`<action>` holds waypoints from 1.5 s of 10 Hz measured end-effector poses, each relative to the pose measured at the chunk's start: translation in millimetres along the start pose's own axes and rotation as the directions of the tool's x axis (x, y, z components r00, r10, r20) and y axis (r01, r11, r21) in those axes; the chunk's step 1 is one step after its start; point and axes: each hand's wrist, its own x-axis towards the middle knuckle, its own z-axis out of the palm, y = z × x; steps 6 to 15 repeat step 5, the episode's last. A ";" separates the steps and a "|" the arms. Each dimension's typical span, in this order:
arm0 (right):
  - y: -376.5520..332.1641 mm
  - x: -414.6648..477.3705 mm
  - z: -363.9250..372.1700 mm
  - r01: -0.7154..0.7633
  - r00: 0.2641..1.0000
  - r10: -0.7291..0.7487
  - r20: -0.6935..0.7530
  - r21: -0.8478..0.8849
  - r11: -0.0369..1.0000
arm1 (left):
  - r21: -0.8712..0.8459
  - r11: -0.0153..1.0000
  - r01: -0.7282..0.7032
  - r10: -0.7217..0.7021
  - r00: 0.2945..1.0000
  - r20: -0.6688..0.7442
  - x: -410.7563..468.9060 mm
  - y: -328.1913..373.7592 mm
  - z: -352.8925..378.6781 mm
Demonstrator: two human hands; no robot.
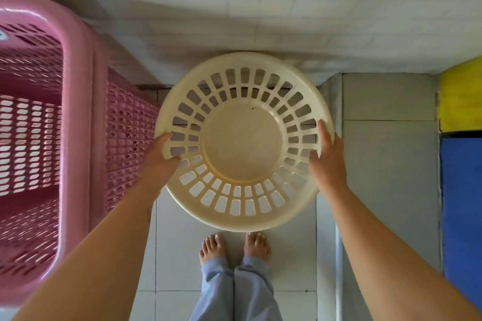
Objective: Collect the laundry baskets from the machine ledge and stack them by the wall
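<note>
A round cream laundry basket (241, 142) with slotted sides hangs level above the tiled floor, close to the white brick wall (287, 8). My left hand (163, 155) grips its left rim, fingers hooked through the slots. My right hand (326, 156) clasps the right rim. To the left stands a tall pink rectangular laundry basket (78, 117) with perforated sides, nested in another pink one, right next to the cream basket.
My bare feet (234, 246) and light blue trouser legs stand on pale floor tiles (180, 250) just under the basket. A raised grey step (386, 125) lies to the right, with a yellow and blue object (461, 151) at the far right edge.
</note>
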 end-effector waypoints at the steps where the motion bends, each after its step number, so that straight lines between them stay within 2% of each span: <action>1: -3.7 -4.6 -4.5 -0.014 0.998 0.018 0.058 -0.078 0.997 | 0.152 0.988 0.008 -0.007 1.000 -0.007 -2.9 4.6 3.8; 2: -15.8 -17.8 -13.7 0.004 0.999 0.005 0.035 -0.241 0.971 | 0.455 0.886 -0.085 0.101 0.995 -0.012 -21.6 11.5 2.5; 3: -30.6 -41.2 -27.0 0.142 0.989 -0.145 0.022 -0.396 0.907 | 0.614 0.773 -0.158 0.204 0.979 -0.004 -47.7 18.8 -6.3; 4: -56.4 -69.7 -44.8 0.261 0.963 -0.265 0.055 -0.445 0.857 | 0.671 0.712 -0.207 0.269 0.963 0.011 -82.3 42.6 -21.7; 5: -82.9 -103.3 -67.4 0.339 0.936 -0.344 0.080 -0.473 0.813 | 0.689 0.652 -0.317 0.421 0.907 0.019 -124.4 66.4 -37.5; 15: -82.9 -103.3 -67.4 0.339 0.936 -0.344 0.080 -0.473 0.813 | 0.689 0.652 -0.317 0.421 0.907 0.019 -124.4 66.4 -37.5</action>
